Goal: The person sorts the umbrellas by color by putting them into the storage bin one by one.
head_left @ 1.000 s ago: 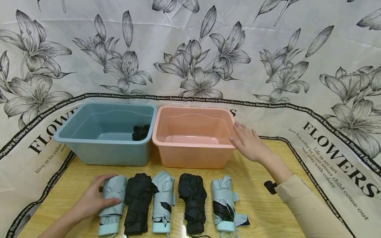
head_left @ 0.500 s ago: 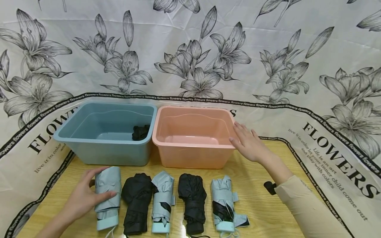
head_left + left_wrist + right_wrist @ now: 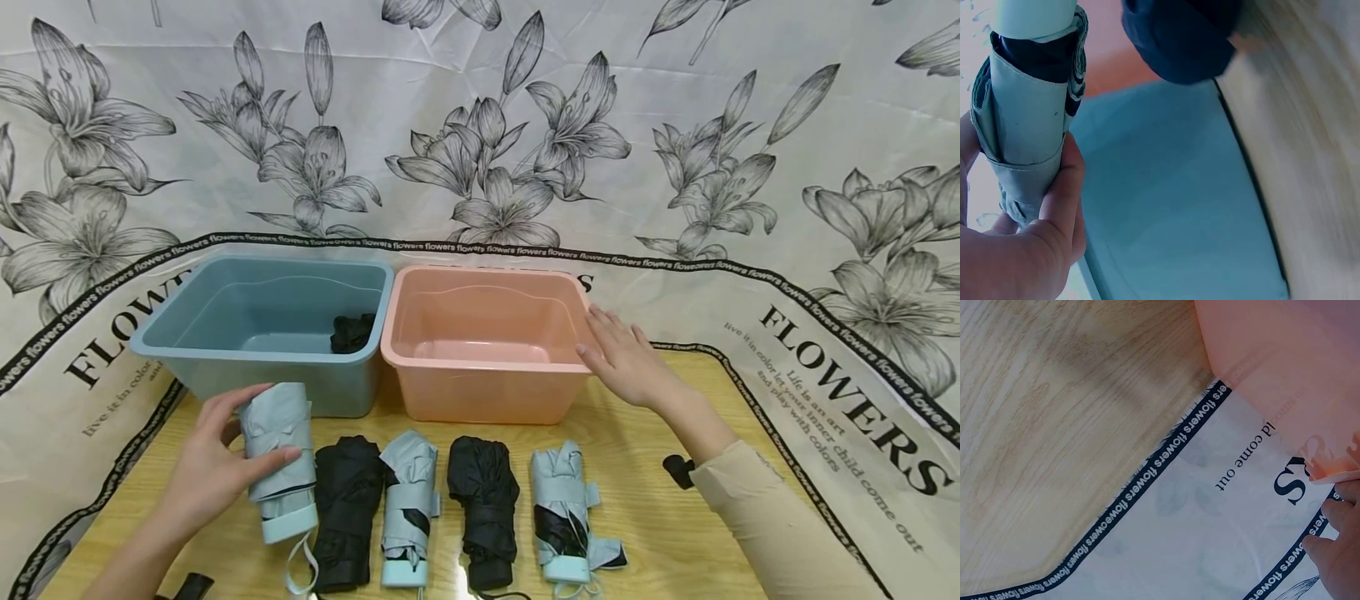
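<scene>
The left hand grips a pale-blue umbrella above the desk, near its left edge. The right hand's straight fingers touch the pink bin. Wood shows toward the right edge; floral cloth hangs behind.

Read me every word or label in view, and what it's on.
"FLOWERS": floral cloth, right side.
"FLOW", rest behind the blue bin: cloth, left.
"S", by the pink bin: cloth.
"flowers flowers", repeating: the cloth's black border.
"Life is an art", "live it in color let your inner child come out", "and play with colors": cloth, right.
Left small print: only partly readable.
Umbrellas: nothing legible.
</scene>
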Motion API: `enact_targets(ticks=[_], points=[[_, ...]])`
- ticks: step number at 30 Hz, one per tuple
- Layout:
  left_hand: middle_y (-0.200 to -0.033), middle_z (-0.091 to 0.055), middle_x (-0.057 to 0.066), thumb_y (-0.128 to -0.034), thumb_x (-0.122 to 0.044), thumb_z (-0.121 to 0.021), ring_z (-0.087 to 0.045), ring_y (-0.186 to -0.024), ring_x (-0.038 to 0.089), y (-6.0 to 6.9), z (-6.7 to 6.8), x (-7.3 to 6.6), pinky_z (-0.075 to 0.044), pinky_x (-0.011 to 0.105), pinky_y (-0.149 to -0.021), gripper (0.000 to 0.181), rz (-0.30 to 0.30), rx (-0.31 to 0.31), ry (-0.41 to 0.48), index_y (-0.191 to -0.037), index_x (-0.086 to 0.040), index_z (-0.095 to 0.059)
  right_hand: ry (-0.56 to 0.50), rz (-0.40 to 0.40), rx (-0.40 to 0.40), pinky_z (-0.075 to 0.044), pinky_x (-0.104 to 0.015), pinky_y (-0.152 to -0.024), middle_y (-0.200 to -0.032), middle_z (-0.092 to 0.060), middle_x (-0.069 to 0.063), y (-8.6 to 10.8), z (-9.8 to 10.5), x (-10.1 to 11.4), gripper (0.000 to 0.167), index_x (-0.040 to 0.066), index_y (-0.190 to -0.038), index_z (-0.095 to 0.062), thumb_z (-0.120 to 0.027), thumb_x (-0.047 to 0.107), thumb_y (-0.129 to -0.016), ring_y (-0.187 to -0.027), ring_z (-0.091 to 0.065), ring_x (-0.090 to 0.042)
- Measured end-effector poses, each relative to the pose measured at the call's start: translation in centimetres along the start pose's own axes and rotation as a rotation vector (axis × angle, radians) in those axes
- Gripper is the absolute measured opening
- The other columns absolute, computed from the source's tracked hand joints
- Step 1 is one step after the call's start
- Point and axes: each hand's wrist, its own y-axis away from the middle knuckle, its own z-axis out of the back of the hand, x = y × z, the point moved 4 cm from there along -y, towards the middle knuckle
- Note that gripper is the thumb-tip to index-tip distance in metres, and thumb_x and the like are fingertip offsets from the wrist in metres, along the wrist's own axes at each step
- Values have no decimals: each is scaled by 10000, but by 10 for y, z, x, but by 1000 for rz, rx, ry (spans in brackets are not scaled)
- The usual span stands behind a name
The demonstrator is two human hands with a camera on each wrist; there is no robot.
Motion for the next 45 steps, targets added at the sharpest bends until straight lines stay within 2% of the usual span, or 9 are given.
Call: enact_targets(ticks=[5, 10, 13, 16, 24, 29, 36, 40, 45], points=[[-1379, -366, 130, -766, -118, -948, -590, -1038, 225, -5, -10, -14, -541, 179, -739, 870, -25, -36, 42, -1509, -98, -496, -3, -2, 4, -4, -675, -1224, -1732, -82, -183, 0, 0, 1, 747, -13, -1650, -156, -277, 505, -1126, -1581, -46, -438], [-1389, -364, 87, -773, -112, -942, -599, -989, 200, -14, -20, -31, -551, 196, -696, 876, -53, -51, 98, -1519, -136, -483, -4, -2, 2, -2, -676, -1223, -1733, -80, -179, 0, 1, 2, 744, -11, -1651, -156, -281, 502, -1127, -1582, -48, -434], [-1379, -365, 39, -772, -78, -936, -608, -974, 142, -21, -25, -42, -539, 193, -651, 878, -76, -57, 143, -1519, -143, -479, -10, -1, 5, -2, -679, -1221, -1733, -77, -177, 0, 2, 2, 746, -7, -1653, -152, -282, 504, -1126, -1582, -46, -433], [-1377, -353, 2, -774, -22, -919, -605, -1019, 93, -29, -29, -55, -536, 190, -635, 881, -103, -48, 223, -1522, -140, -468, -4, -5, 8, -2, -678, -1222, -1733, -76, -179, 0, 2, 2, 747, -6, -1653, -149, -278, 506, -1125, -1582, -46, -434], [-1438, -332, -24, -787, 71, -873, -588, -1134, 185, -55, -43, -87, -577, 196, -766, 844, -168, -65, 418, -1507, -99, -467, 2, -6, 4, 3, -670, -1226, -1731, -84, -184, -2, 4, 1, 746, 1, -1656, -143, -274, 508, -1125, -1581, -51, -436], [-1453, -318, 2, -800, 89, -852, -597, -1125, 201, -75, -53, -104, -576, 209, -765, 835, -222, -87, 489, -1510, -80, -447, -6, -10, 17, 7, -673, -1224, -1733, -72, -181, -1, 3, 2, 750, -2, -1656, -142, -274, 512, -1125, -1581, -38, -437], [-1395, -334, -16, -811, 62, -857, -601, -1150, 211, -105, -66, -126, -567, 237, -749, 806, -275, -129, 535, -1496, -77, -457, -1, -15, 20, 8, -670, -1225, -1733, -67, -183, -1, 1, 0, 756, -3, -1655, -142, -268, 520, -1123, -1583, -31, -432], [-1378, -330, 26, -806, 58, -863, -598, -1166, 235, -123, -71, -139, -581, 262, -779, 795, -306, -156, 556, -1480, -60, -459, -3, -16, 21, 6, -671, -1224, -1735, -62, -175, -1, 0, 0, 757, 3, -1658, -133, -264, 523, -1123, -1584, -30, -430], [-1421, -329, 110, -793, 15, -889, -600, -1092, 252, -150, -79, -148, -573, 282, -791, 791, -335, -192, 498, -1468, -68, -485, -2, -10, 13, 3, -672, -1224, -1735, -70, -175, -1, 0, 0, 754, 5, -1658, -133, -268, 519, -1123, -1584, -38, -429]])
